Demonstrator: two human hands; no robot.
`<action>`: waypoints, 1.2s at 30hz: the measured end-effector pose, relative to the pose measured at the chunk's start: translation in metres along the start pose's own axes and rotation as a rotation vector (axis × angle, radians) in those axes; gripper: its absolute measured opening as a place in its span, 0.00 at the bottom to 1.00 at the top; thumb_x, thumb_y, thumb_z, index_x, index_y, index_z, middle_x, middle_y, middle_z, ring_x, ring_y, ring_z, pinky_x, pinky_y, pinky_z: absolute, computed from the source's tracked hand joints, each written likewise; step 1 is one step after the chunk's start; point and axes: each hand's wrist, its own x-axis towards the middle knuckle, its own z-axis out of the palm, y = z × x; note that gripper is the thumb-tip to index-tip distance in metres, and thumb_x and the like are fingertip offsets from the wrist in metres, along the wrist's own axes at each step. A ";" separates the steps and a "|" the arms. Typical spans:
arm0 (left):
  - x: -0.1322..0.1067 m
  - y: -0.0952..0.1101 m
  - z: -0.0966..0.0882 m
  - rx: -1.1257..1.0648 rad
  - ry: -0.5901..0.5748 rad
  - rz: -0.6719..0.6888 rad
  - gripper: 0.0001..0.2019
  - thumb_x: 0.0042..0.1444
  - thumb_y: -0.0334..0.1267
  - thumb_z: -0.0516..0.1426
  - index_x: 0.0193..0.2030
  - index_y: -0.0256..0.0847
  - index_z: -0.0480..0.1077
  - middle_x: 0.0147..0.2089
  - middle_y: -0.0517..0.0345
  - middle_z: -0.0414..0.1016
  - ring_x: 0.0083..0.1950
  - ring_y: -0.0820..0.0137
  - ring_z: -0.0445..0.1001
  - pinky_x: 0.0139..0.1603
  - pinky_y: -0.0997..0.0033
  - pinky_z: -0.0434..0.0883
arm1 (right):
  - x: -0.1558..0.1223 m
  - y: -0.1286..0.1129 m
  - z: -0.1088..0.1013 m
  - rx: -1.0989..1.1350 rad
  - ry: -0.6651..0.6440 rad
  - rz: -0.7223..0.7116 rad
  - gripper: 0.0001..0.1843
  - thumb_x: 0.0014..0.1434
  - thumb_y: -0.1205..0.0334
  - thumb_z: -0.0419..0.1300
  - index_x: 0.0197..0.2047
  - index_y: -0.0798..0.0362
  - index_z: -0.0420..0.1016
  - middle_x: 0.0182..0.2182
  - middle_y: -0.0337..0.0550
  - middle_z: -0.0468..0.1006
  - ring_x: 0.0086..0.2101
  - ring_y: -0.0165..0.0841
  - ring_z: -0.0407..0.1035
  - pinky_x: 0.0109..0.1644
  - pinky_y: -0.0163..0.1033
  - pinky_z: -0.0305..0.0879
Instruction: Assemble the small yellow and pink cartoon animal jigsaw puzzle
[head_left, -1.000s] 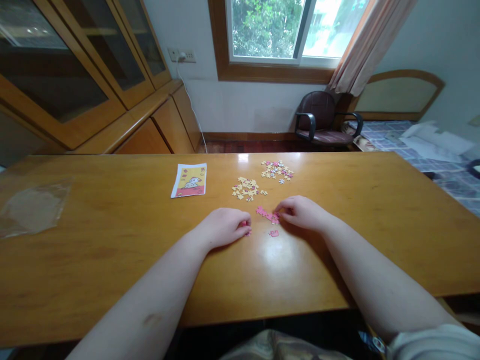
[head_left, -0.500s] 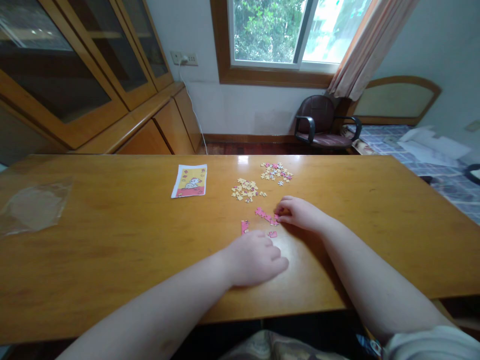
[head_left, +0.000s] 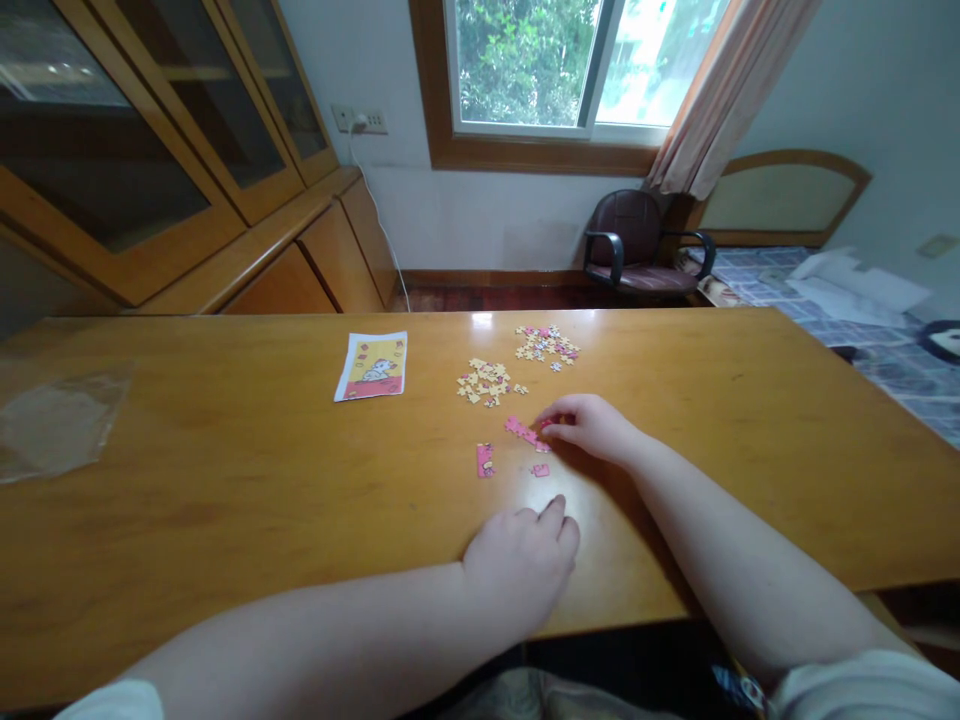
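My right hand is closed in a pinch on a pink puzzle piece, at the right end of a strip of joined pink pieces. Nearer to me, my left hand hovers or rests by the table's front edge, back upward and fingers curled; what they hold, if anything, is hidden. Just beyond it lies a small pink piece, apart from the strip. To the left is a joined pink block with a bit of picture on it.
Two piles of loose pieces, a yellowish one and a mixed one, lie farther back. A picture card is left of them. A clear plastic bag lies at the table's far left. A chair stands behind the table.
My left hand has drawn back toward the table's front edge, uncovering the pink block. My right hand stays at the strip, slightly shifted. The whole view has moved a little.
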 end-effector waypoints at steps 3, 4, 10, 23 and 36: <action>0.004 -0.003 -0.002 0.013 -0.047 -0.083 0.16 0.59 0.45 0.55 0.49 0.37 0.68 0.61 0.41 0.67 0.39 0.60 0.77 0.33 0.61 0.72 | 0.000 0.000 0.001 0.057 0.049 0.032 0.10 0.53 0.59 0.63 0.37 0.54 0.80 0.28 0.39 0.78 0.27 0.28 0.64 0.33 0.34 0.60; 0.005 -0.004 -0.003 0.010 -0.061 -0.112 0.16 0.59 0.45 0.55 0.49 0.37 0.69 0.61 0.40 0.67 0.39 0.59 0.77 0.34 0.61 0.73 | 0.000 0.001 0.001 0.077 0.057 0.035 0.10 0.53 0.59 0.62 0.37 0.55 0.79 0.28 0.39 0.77 0.26 0.27 0.64 0.32 0.34 0.60; 0.008 -0.008 -0.006 -0.016 -0.099 -0.164 0.18 0.58 0.47 0.55 0.50 0.37 0.69 0.62 0.37 0.66 0.43 0.58 0.77 0.37 0.62 0.73 | 0.001 0.002 0.001 0.065 0.076 -0.039 0.08 0.50 0.57 0.66 0.30 0.54 0.80 0.29 0.41 0.78 0.29 0.30 0.66 0.35 0.36 0.62; 0.011 -0.011 -0.002 -0.020 -0.120 -0.166 0.21 0.58 0.49 0.55 0.52 0.37 0.68 0.62 0.38 0.65 0.45 0.56 0.76 0.38 0.60 0.74 | -0.005 -0.002 0.004 0.239 -0.191 -0.001 0.11 0.53 0.56 0.64 0.35 0.54 0.81 0.34 0.44 0.83 0.35 0.35 0.76 0.44 0.39 0.70; 0.011 -0.010 -0.003 0.002 -0.145 -0.161 0.22 0.58 0.52 0.54 0.52 0.38 0.67 0.64 0.33 0.62 0.40 0.57 0.78 0.36 0.58 0.73 | -0.005 -0.004 0.003 0.144 -0.259 -0.074 0.09 0.54 0.60 0.61 0.35 0.53 0.81 0.33 0.42 0.83 0.35 0.34 0.75 0.44 0.38 0.69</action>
